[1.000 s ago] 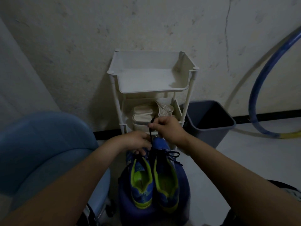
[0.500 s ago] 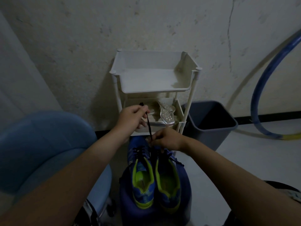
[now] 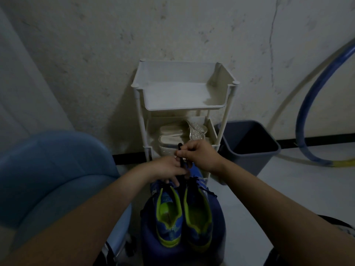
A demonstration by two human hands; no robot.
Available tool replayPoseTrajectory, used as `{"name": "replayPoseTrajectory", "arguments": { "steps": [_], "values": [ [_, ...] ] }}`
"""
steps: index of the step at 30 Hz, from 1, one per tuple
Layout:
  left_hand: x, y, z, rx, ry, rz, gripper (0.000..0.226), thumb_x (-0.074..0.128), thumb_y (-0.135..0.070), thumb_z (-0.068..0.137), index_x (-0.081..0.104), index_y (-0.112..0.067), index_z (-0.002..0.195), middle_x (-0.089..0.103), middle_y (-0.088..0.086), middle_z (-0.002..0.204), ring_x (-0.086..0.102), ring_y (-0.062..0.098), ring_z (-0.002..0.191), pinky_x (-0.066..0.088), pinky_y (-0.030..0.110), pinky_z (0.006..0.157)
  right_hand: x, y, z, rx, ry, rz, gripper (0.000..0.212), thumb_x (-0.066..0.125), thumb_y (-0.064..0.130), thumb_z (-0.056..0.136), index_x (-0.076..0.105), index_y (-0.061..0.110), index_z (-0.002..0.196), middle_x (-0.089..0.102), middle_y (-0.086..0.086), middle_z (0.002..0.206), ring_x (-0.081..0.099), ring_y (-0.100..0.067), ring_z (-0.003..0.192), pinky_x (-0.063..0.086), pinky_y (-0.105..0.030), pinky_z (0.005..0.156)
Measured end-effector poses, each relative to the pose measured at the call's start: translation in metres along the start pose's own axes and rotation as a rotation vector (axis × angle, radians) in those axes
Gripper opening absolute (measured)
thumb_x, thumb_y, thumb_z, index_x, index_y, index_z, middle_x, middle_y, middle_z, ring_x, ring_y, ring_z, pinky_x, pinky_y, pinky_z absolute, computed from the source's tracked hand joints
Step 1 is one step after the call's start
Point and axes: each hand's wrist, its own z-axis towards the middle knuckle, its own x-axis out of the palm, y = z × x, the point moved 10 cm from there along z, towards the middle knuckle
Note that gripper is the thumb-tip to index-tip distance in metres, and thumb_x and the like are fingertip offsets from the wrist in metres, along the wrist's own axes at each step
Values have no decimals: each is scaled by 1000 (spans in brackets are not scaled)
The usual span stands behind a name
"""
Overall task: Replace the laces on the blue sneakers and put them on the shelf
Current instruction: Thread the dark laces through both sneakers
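Two blue sneakers with lime-green lining, the left one (image 3: pixel 169 217) and the right one (image 3: pixel 197 219), stand side by side on a dark blue stool (image 3: pixel 219 227), toes pointing away from me. A black lace (image 3: pixel 180 156) runs up from the toe end of the shoes. My right hand (image 3: pixel 199 156) pinches the lace's upper end. My left hand (image 3: pixel 169 169) rests on the front of the left sneaker with its fingers curled by the lace. The white shelf (image 3: pixel 184 106) stands just behind, against the wall.
The shelf's top tray holds nothing; its lower tray (image 3: pixel 213 129) holds pale shoes (image 3: pixel 171 139) and a sparkly sandal (image 3: pixel 196 131). A grey bin (image 3: pixel 247 148) stands to the right, a blue hoop (image 3: pixel 307 104) leans on the wall, and a light blue chair (image 3: pixel 48 169) is on the left.
My left hand dropped from up near the shelf to the left sneaker's front. My right hand rose from the shoe, pulling the lace upward.
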Motion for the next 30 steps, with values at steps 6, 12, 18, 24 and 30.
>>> {"name": "replayPoseTrajectory", "arguments": {
  "steps": [6, 12, 18, 24, 30],
  "values": [
    [-18, -3, -1, 8, -89, 34, 26, 57, -29, 97, 75, -10, 95, 75, -3, 98, 65, 8, 61, 38, 16, 50, -19, -23, -2, 154, -81, -116, 28, 62, 22, 96, 70, -5, 92, 69, -16, 84, 57, -9, 49, 50, -24, 49],
    [-48, -29, -6, 184, -278, -50, 25, 50, -19, 101, 72, -8, 97, 75, -2, 83, 54, 4, 46, 44, 15, 52, -26, -22, -2, 100, -79, -517, 47, 62, 14, 88, 52, 23, 133, 56, -2, 127, 56, -16, 114, 46, -24, 89],
    [-53, -41, -11, 258, -211, 14, 25, 48, -21, 101, 70, -17, 89, 75, -6, 81, 53, 12, 43, 40, 16, 47, 7, 11, -1, -106, 106, -266, 31, 56, -1, 86, 65, 19, 110, 64, 10, 90, 61, -3, 81, 52, -29, 76],
    [-66, -21, -16, 142, -216, -20, 25, 57, -25, 98, 74, -6, 96, 76, -1, 79, 50, 15, 48, 45, 21, 53, -7, -20, -2, 123, 120, -424, 20, 55, 25, 99, 69, 15, 88, 57, 5, 69, 52, -7, 61, 44, -24, 62],
    [-72, 15, -4, -22, -240, 73, 16, 62, -28, 95, 70, -18, 86, 70, -1, 60, 54, 15, 43, 46, 25, 53, -30, -52, -17, 260, 175, -609, 21, 54, 22, 100, 71, 11, 107, 58, 4, 79, 53, -10, 69, 45, -25, 70]
  ]
}}
